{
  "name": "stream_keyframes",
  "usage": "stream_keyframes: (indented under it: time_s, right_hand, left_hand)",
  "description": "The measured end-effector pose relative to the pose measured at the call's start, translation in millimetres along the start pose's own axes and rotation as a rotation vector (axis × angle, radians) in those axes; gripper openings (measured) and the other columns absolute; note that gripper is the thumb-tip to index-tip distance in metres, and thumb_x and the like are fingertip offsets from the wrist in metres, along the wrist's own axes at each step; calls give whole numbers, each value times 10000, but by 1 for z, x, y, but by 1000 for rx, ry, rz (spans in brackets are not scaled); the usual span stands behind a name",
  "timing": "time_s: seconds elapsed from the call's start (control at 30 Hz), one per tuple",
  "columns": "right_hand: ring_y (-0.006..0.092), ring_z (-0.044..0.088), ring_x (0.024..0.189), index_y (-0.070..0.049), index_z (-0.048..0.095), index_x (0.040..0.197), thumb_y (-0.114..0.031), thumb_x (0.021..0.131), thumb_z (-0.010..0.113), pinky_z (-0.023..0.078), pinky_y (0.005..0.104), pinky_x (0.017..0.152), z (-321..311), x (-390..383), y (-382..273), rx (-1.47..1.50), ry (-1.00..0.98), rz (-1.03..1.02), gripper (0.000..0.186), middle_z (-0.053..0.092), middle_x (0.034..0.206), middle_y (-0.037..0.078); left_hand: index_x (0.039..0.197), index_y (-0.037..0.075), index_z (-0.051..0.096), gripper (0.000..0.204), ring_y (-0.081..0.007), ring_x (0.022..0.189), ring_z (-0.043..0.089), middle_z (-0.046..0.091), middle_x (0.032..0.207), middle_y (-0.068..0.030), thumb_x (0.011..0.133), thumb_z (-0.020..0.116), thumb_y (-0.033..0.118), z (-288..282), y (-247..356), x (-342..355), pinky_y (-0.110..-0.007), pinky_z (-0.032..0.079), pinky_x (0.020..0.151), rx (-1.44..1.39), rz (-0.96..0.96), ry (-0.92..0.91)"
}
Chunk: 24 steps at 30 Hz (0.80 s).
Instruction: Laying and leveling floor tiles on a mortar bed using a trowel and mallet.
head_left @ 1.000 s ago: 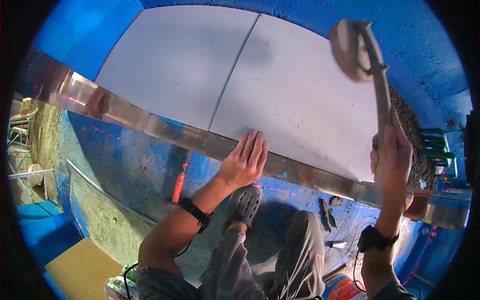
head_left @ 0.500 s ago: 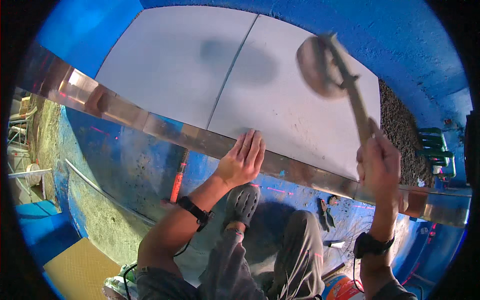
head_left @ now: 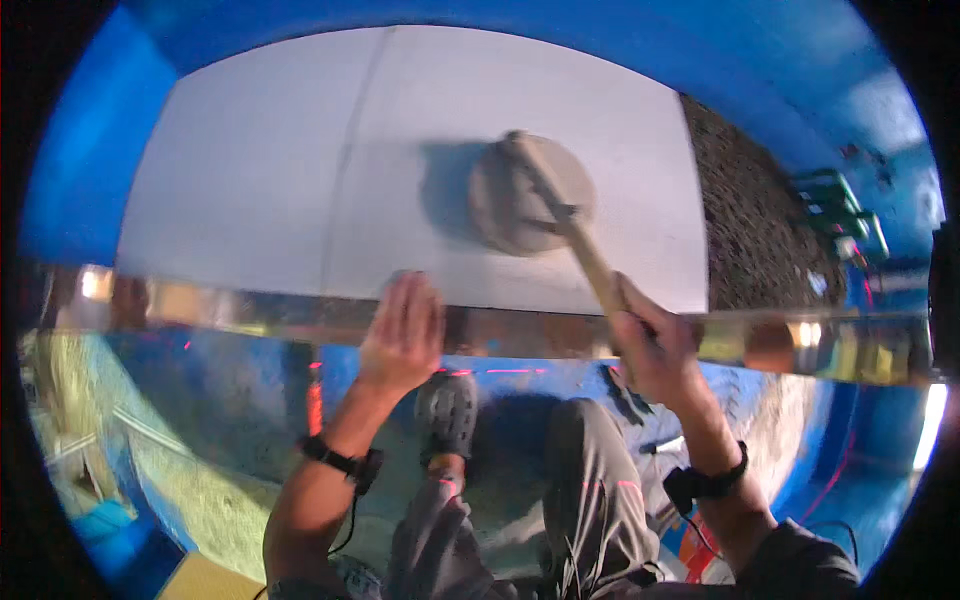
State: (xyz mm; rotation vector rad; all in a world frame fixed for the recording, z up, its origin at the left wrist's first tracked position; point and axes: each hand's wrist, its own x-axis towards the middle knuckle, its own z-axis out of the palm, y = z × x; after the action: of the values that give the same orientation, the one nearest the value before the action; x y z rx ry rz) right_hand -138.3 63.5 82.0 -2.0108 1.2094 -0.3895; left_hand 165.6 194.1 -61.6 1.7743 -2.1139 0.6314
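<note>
Gripped near the end of its wooden handle, a mallet with a wide round disc head (head_left: 545,215) is in my right hand (head_left: 655,345). Its head is over the right-hand white tile (head_left: 640,230); motion blur leaves it unclear whether the two touch. My left hand (head_left: 402,330) has its fingers straight and side by side, resting at the tile's front edge and the shiny metal bar (head_left: 550,333) that runs along it. A second white tile (head_left: 240,180) lies to the left, divided from the first by a thin joint.
Dark coarse bedding (head_left: 760,220) shows right of the tiles, between blue walls. A green object (head_left: 835,200) sits at the far right. Pliers (head_left: 625,395) lie below the bar near my knee, and an orange tool (head_left: 315,400) stands at the left.
The mallet has swung down and left from its raised position to over the right tile. My view has turned, so the bar now looks nearly level. My left hand stays at the tile edge.
</note>
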Motion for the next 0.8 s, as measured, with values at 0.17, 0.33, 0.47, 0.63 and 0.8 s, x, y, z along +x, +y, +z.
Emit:
stream_keyframes:
  time_s: [0.17, 0.33, 0.47, 0.63, 0.8]
  right_hand:
    - [200, 719, 786, 40, 570, 1437, -119, 1031, 628, 572, 357, 709, -3, -11, 3, 138, -47, 147, 440, 740, 973, 162]
    - [366, 682, 1168, 62, 536, 1444, -97, 1018, 636, 510, 423, 1004, 9, -22, -12, 239, 48, 79, 466, 682, 1241, 302]
    - [275, 662, 916, 37, 471, 1509, -80, 1011, 637, 534, 358, 808, -7, -8, -24, 287, -13, 122, 538, 686, 1014, 238]
    - [198, 638, 736, 34, 452, 1534, -48, 993, 658, 527, 326, 684, -18, 29, -38, 324, 189, -124, 586, 652, 895, 181]
    - [410, 638, 744, -39, 317, 1614, -75, 972, 633, 525, 474, 705, 4, 60, -29, 283, 132, -55, 717, 608, 871, 215]
  left_hand:
    - [1205, -90, 644, 336, -460, 1299, 575, 588, 1379, -269, 924, 622, 94, -14, 13, 18, -550, 504, 1100, -60, -78, -78]
    - [1276, -99, 597, 374, -472, 1383, 498, 510, 1467, -279, 944, 620, 72, -24, 42, 52, -561, 459, 1140, -134, -63, -252]
    - [1264, -99, 618, 350, -475, 1357, 525, 522, 1462, -263, 959, 567, 64, -20, 58, 70, -571, 471, 1126, -78, 61, -267]
    - [1160, -125, 649, 242, -499, 1252, 610, 615, 1333, -293, 980, 545, 0, -16, 59, 69, -550, 542, 1060, -8, 102, -199]
    - [1202, -154, 579, 263, -567, 1217, 605, 592, 1340, -346, 1008, 525, 15, -13, 55, 61, -609, 567, 1009, -77, 132, -238]
